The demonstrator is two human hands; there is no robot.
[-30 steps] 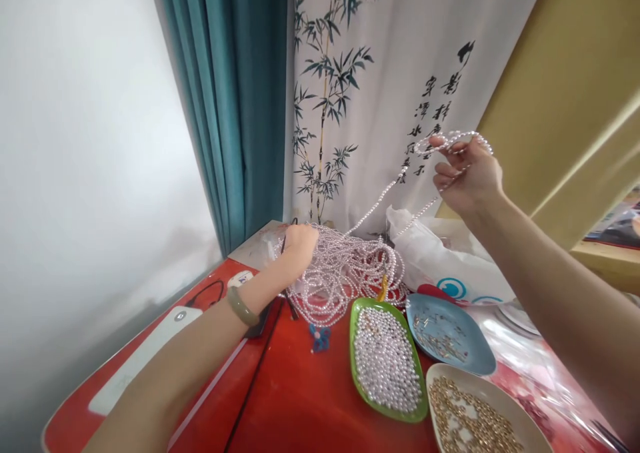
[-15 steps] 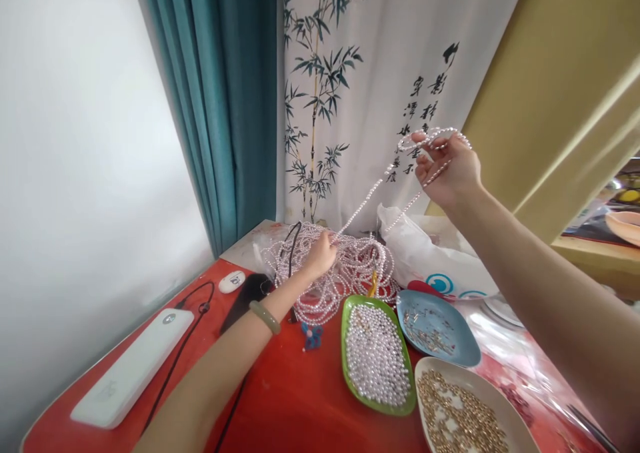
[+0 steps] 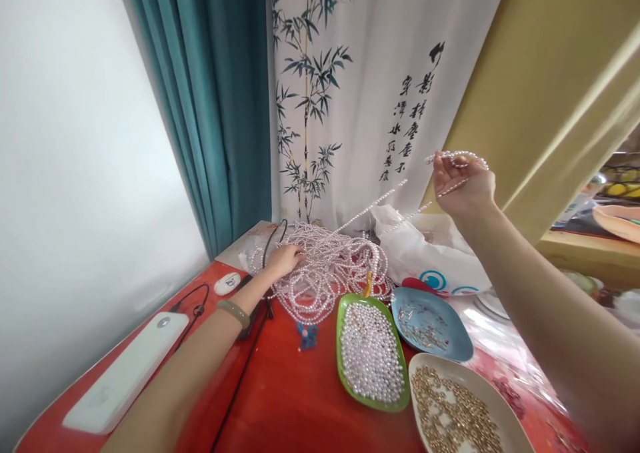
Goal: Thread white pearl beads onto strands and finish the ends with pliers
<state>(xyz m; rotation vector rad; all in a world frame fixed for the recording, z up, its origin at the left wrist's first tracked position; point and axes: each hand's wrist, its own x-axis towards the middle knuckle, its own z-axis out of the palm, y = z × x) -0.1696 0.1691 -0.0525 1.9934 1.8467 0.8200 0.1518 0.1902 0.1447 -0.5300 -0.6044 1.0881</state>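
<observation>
Raised on the right, my right hand (image 3: pixel 466 183) is closed on a looped string of pearl beads (image 3: pixel 373 206), whose lengths slant down toward the table. A tangled pile of pearl bead strands (image 3: pixel 320 293) lies at the back of the table. My left hand (image 3: pixel 285 261), a bangle on its wrist, is at the left side of this pile with fingers curled in against the strands; its fingertips are partly hidden. In front of the pile is a green tray (image 3: pixel 342 366) of loose pearl beads. A small blue ornament (image 3: pixel 307 336) lies beside it.
A blue plate (image 3: pixel 457 329) with small metal pieces and a cream plate (image 3: pixel 505 416) of gold beads stand at right. Behind them sits a white plastic bag (image 3: pixel 425 249). A white power bank (image 3: pixel 125 373) and black cable (image 3: pixel 237 386) lie on the left.
My left hand has moved left and slightly down along the pile, off the slanting strand. My right hand has shifted right and lower, still holding the bead string. The view has shifted slightly.
</observation>
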